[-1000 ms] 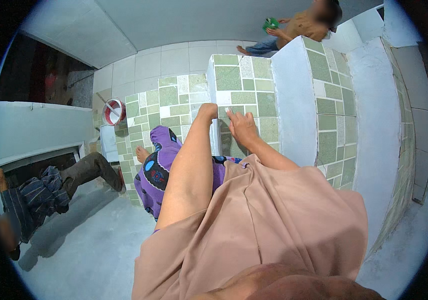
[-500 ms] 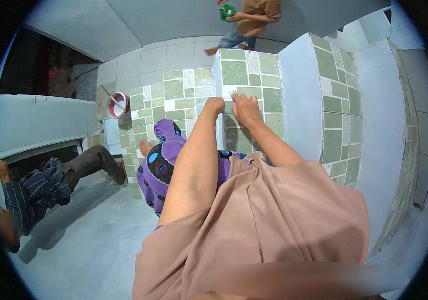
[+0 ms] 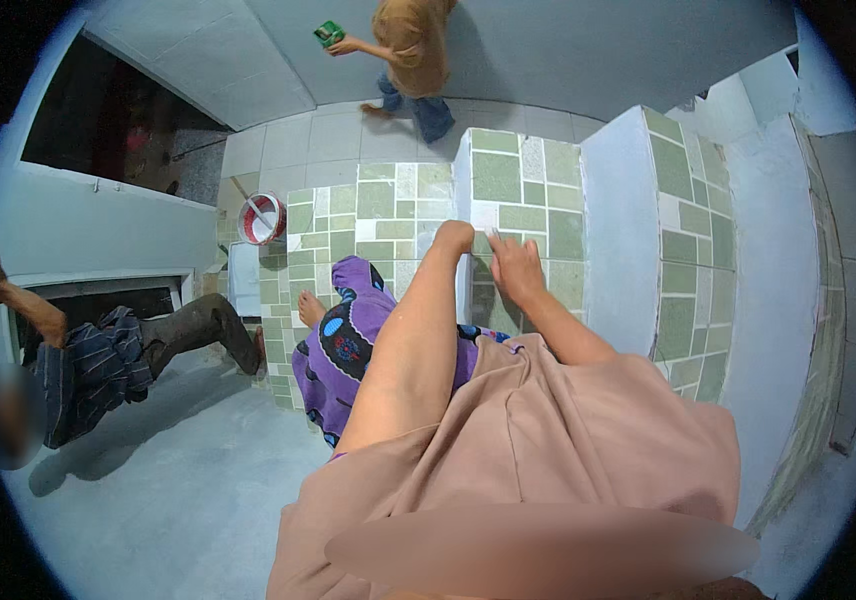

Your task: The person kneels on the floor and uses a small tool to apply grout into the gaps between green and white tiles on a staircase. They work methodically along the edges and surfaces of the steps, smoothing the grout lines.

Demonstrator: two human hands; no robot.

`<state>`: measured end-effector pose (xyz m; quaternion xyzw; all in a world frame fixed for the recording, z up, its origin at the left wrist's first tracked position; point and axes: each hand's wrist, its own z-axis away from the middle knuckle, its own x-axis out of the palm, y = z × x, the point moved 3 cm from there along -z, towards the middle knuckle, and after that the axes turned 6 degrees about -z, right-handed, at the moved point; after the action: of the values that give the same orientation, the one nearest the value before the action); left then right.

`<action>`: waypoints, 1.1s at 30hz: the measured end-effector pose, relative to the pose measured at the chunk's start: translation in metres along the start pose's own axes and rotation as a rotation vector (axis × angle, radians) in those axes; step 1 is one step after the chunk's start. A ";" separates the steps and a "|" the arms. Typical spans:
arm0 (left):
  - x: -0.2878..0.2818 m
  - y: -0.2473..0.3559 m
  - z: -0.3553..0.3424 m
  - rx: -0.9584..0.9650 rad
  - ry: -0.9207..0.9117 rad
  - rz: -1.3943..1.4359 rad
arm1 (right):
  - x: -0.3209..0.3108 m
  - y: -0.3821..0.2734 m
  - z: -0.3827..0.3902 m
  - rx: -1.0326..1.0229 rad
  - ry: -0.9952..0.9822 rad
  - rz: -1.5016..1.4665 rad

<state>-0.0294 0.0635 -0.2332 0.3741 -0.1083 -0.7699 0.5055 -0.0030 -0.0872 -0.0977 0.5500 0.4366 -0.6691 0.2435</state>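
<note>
**Your right hand (image 3: 516, 272) spread at the tiled step (image 3: 496, 178), your left hand (image 3: 456, 237) curled beside it**

Your right forefinger stretches out, apart from the other loosely bent fingers, its tip at the tread's pale grout; the white spot there is too small to identify. Your left hand's fingers fold down over the step's edge, and you cannot tell whether they grip anything. The green-and-white step sits just above the frame's centre.

Closer to you, your tan top (image 3: 518, 430) fills the lower middle, with purple patterned fabric (image 3: 348, 325) and a bare foot (image 3: 309, 308) left of centre.

Farther up and left stands a red-and-white bucket (image 3: 279, 222) with a stick-like handle (image 3: 262, 214) leaning in it. At the left, a person in a striped shirt (image 3: 108, 375) raises an arm. At the top, another person in a brown top (image 3: 416, 50) holds a green container (image 3: 328, 34) near the blue-grey wall (image 3: 628, 50).
</note>
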 end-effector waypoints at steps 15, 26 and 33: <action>0.009 -0.019 -0.019 -0.050 0.106 0.196 | -0.004 -0.002 0.000 -0.034 0.068 -0.031; 0.012 -0.026 -0.024 -0.152 0.138 0.211 | 0.009 0.003 -0.004 -0.049 0.041 -0.014; -0.009 -0.003 0.025 -0.238 0.049 0.522 | -0.001 -0.007 0.018 -0.095 0.002 -0.094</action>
<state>-0.0468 0.0671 -0.2129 0.2901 -0.0976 -0.6117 0.7295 -0.0179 -0.0989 -0.0939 0.5173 0.4934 -0.6578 0.2370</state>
